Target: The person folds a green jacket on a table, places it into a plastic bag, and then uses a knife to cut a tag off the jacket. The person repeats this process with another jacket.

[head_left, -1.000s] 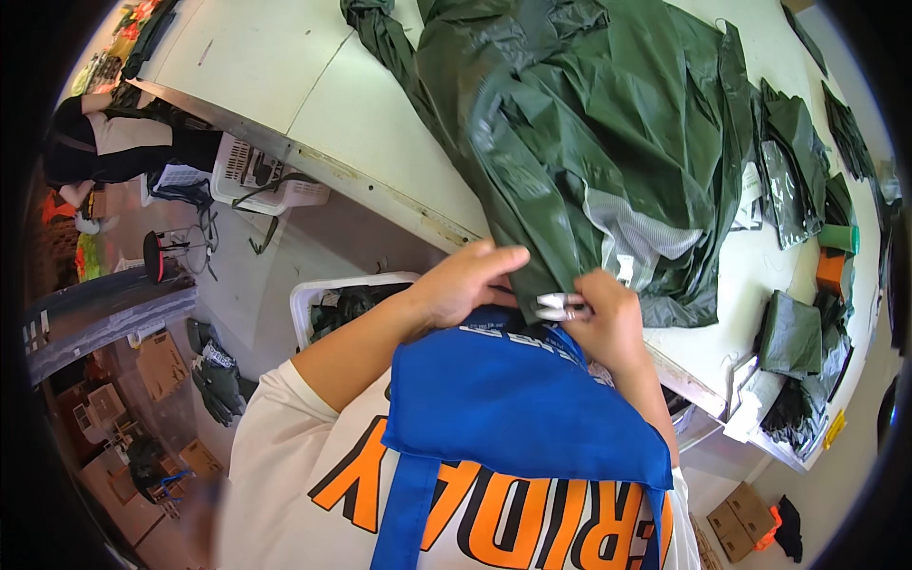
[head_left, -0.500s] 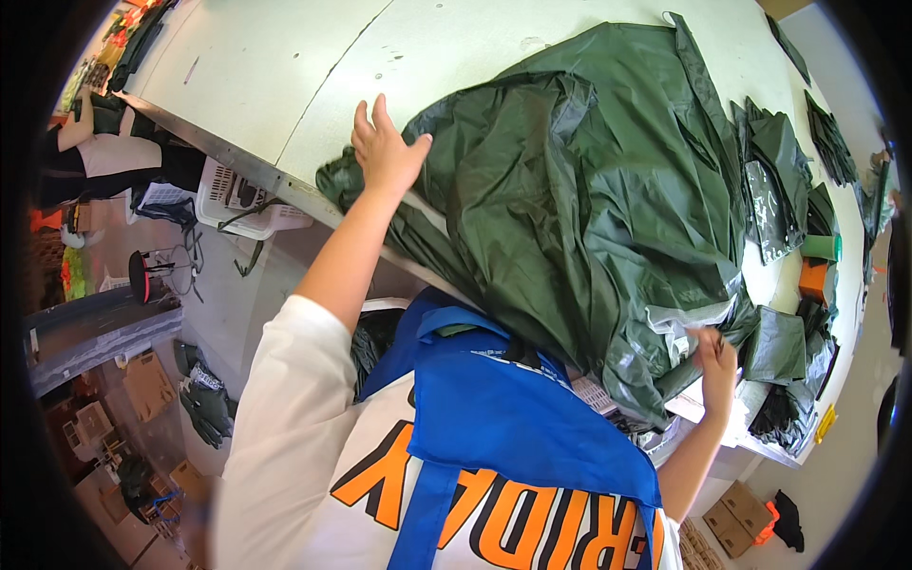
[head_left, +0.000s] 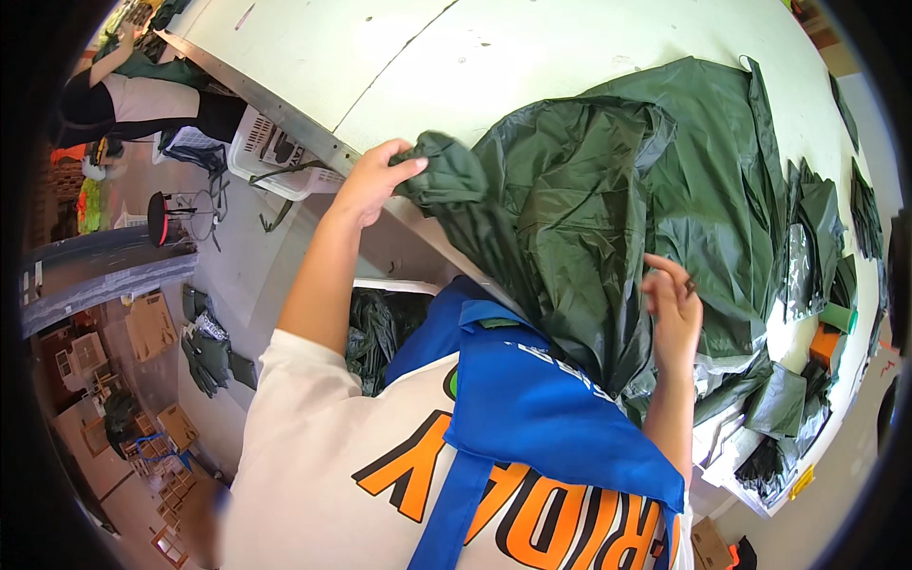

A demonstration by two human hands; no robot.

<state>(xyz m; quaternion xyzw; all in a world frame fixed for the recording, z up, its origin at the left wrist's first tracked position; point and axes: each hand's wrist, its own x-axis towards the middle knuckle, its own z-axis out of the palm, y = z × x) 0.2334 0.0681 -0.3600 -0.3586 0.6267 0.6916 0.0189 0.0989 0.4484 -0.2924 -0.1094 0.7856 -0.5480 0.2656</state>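
Two white containers sit below the edge of the pale table [head_left: 532, 38]: a bin [head_left: 394, 284] heaped with crumpled dark material [head_left: 375, 328], and a slatted basket [head_left: 321, 182] with dark items inside. My left hand [head_left: 372, 185] pinches a bunched end of the green fabric [head_left: 579, 214] on the tabletop; my right hand [head_left: 674, 309] curls loosely over it, hold unclear. One co-worker [head_left: 157, 100] stands at left.

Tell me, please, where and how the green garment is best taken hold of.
I'd take the green garment by its bunched left end, coming from the left: that end is narrow and gathered near the edge of the table, whereas the rest looks spread and loosely creased.
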